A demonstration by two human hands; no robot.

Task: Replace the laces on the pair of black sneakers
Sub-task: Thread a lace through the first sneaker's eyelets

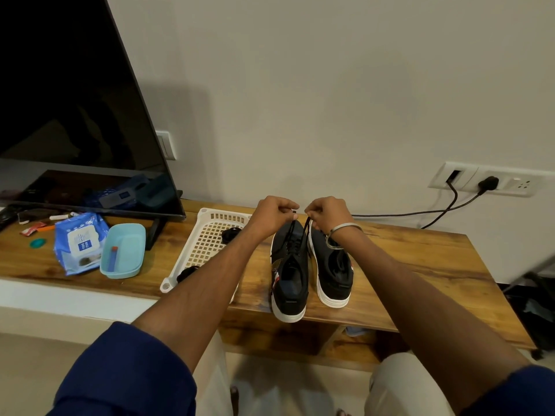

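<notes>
Two black canvas sneakers with white soles point(312, 265) sit side by side, heels toward the viewer, on a wooden bench point(420, 265). The left hand point(274, 213) and right hand point(326, 213) each pinch one black lace end point(292, 220) above the left shoe, likely evening its lengths. A white perforated plastic tray point(207, 238) lies alongside.

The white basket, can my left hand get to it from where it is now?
Probably yes. The white basket sits open-topped just left of the left hand, nothing between them. That hand is pinching a lace though, so it would have to let go first.
</notes>
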